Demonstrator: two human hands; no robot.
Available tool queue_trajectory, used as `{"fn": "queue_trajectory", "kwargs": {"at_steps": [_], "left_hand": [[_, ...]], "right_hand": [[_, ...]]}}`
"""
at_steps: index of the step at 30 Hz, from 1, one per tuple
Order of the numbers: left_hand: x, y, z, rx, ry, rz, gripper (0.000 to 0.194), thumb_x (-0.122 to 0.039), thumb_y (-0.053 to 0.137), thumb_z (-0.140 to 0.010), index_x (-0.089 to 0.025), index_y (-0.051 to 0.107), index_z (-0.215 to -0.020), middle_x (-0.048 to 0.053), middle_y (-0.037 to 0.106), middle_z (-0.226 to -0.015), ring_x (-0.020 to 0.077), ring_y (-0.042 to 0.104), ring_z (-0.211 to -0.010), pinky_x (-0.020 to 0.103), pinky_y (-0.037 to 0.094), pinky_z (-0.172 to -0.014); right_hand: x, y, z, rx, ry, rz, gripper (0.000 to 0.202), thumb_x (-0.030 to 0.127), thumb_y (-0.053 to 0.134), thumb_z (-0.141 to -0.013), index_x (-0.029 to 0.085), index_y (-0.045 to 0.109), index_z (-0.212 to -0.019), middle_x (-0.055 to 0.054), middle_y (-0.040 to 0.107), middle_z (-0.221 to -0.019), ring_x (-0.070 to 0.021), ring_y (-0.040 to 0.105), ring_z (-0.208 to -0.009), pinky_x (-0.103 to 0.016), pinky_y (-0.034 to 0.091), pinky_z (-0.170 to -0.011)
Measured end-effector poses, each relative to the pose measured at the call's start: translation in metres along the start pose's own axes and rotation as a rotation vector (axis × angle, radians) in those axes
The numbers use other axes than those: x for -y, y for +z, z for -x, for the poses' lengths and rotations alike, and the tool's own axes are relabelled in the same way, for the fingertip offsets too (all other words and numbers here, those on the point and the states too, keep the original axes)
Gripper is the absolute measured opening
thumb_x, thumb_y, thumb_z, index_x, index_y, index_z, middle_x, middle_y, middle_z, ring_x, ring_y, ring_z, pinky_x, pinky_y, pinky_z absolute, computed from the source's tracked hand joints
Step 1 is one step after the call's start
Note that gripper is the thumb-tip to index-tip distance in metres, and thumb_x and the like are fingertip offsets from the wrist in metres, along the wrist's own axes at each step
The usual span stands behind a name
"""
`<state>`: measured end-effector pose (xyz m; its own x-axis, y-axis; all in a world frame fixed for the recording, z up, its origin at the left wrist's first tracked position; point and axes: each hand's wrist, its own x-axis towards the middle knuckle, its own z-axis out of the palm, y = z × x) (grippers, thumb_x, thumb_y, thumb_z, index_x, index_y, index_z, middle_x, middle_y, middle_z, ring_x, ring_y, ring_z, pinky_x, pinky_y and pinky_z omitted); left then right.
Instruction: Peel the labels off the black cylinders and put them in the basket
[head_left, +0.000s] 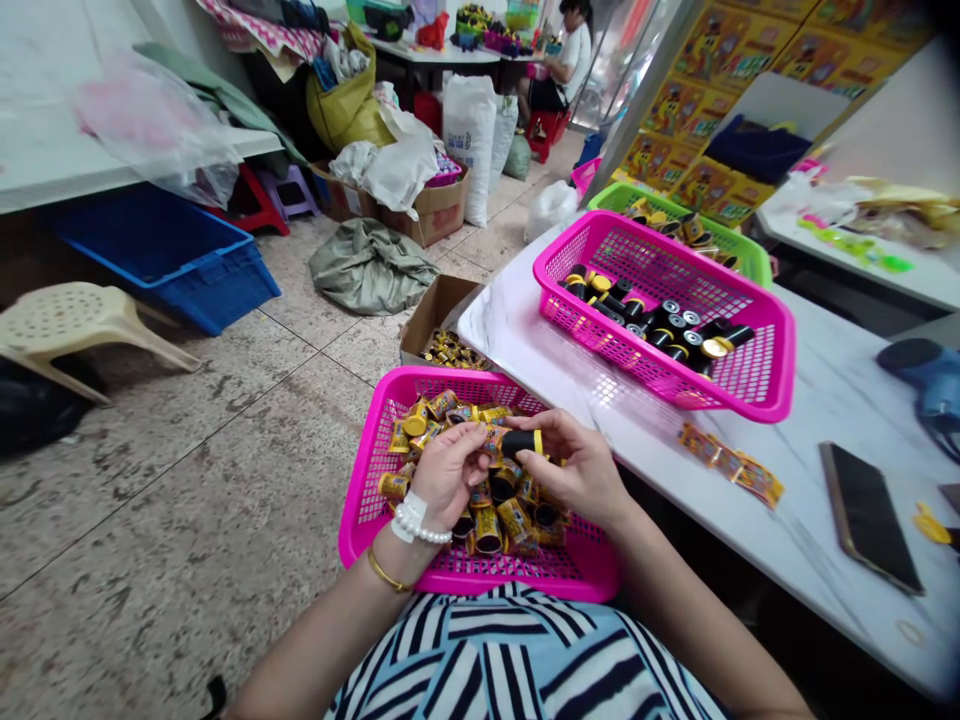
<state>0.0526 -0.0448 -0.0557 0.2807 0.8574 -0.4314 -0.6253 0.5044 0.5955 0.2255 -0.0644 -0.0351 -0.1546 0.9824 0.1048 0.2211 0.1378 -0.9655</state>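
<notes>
Before me, a small black cylinder with a yellow rim (519,442) lies sideways between my two hands. My right hand (581,468) is closed on its yellow-rimmed end, thumb below and fingers above. At the other end, my left hand (444,470) pinches a yellow-orange printed sleeve (493,443), which meets the black cylinder; how far it covers it I cannot tell. Both hands are above a pink basket (358,490) at my lap. Inside lie many black cylinders in yellow printed sleeves (516,520), some tipped over, some showing open dark ends.
On the marble-patterned table (637,470) stand another pink basket (784,350) of bare black cylinders and a green basket (757,262). A strip of printed sleeves (731,465) and a phone (870,515) lie there. A cardboard box (420,325) stands beyond my basket. Another person (574,55) sits far back.
</notes>
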Motion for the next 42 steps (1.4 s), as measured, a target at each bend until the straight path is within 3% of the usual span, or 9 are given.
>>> {"fn": "queue_trajectory", "kwargs": {"at_steps": [4,11,15,20,24,31,36,38,42], "left_hand": [[0.0,0.0,0.001,0.011,0.033,-0.058,0.038,-0.036,0.09,-0.058,-0.011,0.066,-0.073,-0.002,0.06,-0.062,0.0034,0.048,-0.046,0.013,0.027,-0.036],[-0.005,-0.004,0.003,0.012,0.045,-0.023,0.036,-0.034,0.089,-0.059,-0.012,0.064,-0.073,-0.003,0.056,-0.058,0.0043,0.046,-0.047,0.013,0.028,-0.038],[-0.007,-0.004,0.003,0.012,0.006,-0.018,0.04,-0.035,0.091,-0.055,-0.012,0.063,-0.073,-0.003,0.056,-0.055,0.0047,0.046,-0.044,0.014,0.025,-0.036],[-0.005,-0.004,0.004,0.026,0.024,-0.06,0.039,-0.038,0.089,-0.058,-0.012,0.065,-0.072,-0.002,0.056,-0.053,0.0044,0.045,-0.044,0.014,0.025,-0.037],[-0.001,-0.006,0.005,0.042,0.045,-0.08,0.036,-0.038,0.088,-0.061,-0.011,0.068,-0.072,-0.001,0.056,-0.053,0.0045,0.044,-0.045,0.015,0.026,-0.038],[-0.002,-0.009,0.003,-0.044,0.11,-0.031,0.036,-0.034,0.088,-0.063,-0.012,0.071,-0.085,-0.001,0.058,-0.064,0.0057,0.05,-0.054,0.014,0.03,-0.041],[-0.006,-0.008,0.006,0.122,-0.023,-0.079,0.046,-0.038,0.085,-0.068,-0.017,0.069,-0.105,0.002,0.064,-0.084,0.0099,0.059,-0.06,0.017,0.038,-0.04],[-0.005,-0.009,0.008,0.177,-0.049,-0.117,0.041,-0.038,0.085,-0.069,-0.015,0.07,-0.098,0.003,0.064,-0.08,0.0097,0.058,-0.058,0.017,0.039,-0.04],[-0.003,-0.01,0.008,0.139,-0.018,-0.156,0.037,-0.036,0.088,-0.064,-0.012,0.068,-0.084,0.0,0.06,-0.065,0.0072,0.053,-0.052,0.016,0.039,-0.041]], "right_hand": [[0.007,0.001,-0.005,0.022,-0.013,-0.014,0.02,0.021,0.069,-0.083,0.023,0.061,-0.101,-0.005,0.074,-0.098,-0.02,0.071,-0.087,-0.033,0.058,-0.077],[-0.004,0.009,0.0,-0.214,-0.081,0.114,0.024,0.023,0.073,-0.082,0.024,0.064,-0.103,-0.004,0.072,-0.097,-0.0206,0.071,-0.085,-0.035,0.057,-0.081],[-0.007,0.007,0.004,-0.167,-0.13,0.208,0.029,0.022,0.073,-0.082,0.025,0.064,-0.109,-0.006,0.071,-0.105,-0.0225,0.07,-0.094,-0.039,0.057,-0.089],[-0.003,0.007,0.0,-0.105,-0.091,0.012,0.024,0.021,0.07,-0.084,0.024,0.061,-0.106,-0.008,0.069,-0.121,-0.0241,0.067,-0.112,-0.043,0.053,-0.1],[-0.001,0.01,-0.003,-0.083,-0.019,-0.14,0.02,0.023,0.071,-0.085,0.024,0.059,-0.101,-0.007,0.073,-0.112,-0.0224,0.071,-0.101,-0.041,0.057,-0.092],[-0.001,0.008,0.002,-0.202,-0.036,-0.043,0.027,0.029,0.078,-0.08,0.024,0.064,-0.102,-0.007,0.073,-0.105,-0.0231,0.071,-0.095,-0.04,0.057,-0.089],[-0.004,0.004,0.011,-0.104,-0.128,0.006,0.034,0.027,0.08,-0.079,0.026,0.066,-0.11,-0.006,0.07,-0.11,-0.0244,0.067,-0.104,-0.042,0.054,-0.095],[-0.004,0.002,0.013,-0.073,-0.153,0.011,0.036,0.025,0.079,-0.081,0.028,0.066,-0.114,-0.006,0.069,-0.112,-0.0245,0.066,-0.106,-0.042,0.054,-0.096],[0.0,-0.001,0.013,-0.124,-0.227,0.152,0.034,0.023,0.076,-0.084,0.03,0.067,-0.116,-0.006,0.067,-0.113,-0.0247,0.065,-0.106,-0.043,0.054,-0.095]]}}
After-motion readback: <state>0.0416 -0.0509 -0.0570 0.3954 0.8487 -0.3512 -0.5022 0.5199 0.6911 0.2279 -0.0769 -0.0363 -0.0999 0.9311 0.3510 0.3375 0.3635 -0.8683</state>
